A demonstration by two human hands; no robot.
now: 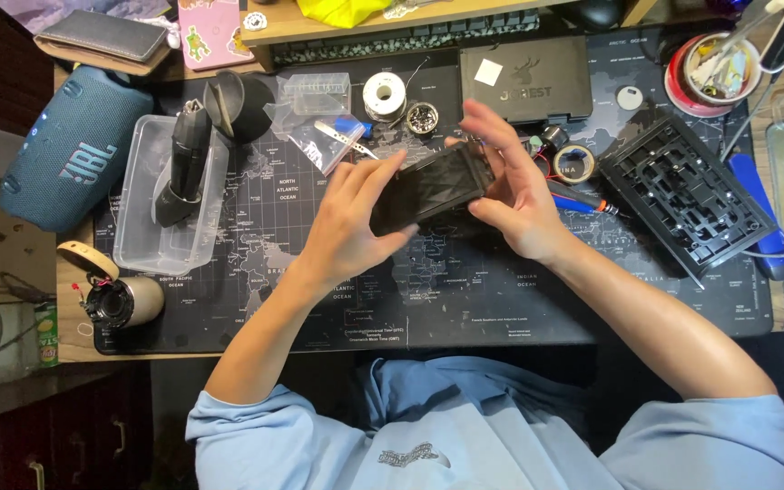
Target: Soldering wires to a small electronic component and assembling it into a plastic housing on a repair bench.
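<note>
A black rectangular device, flat and glossy, is held above the dark world-map desk mat between both hands. My left hand grips its left end with thumb and fingers wrapped over the edge. My right hand holds the right end, fingers spread upward over its far side. The device is tilted, its right end higher.
A clear plastic tray with a black tool lies at left beside a blue cylindrical speaker. A black gridded frame sits at right, a black case behind, a solder spool, tape roll and small parts between.
</note>
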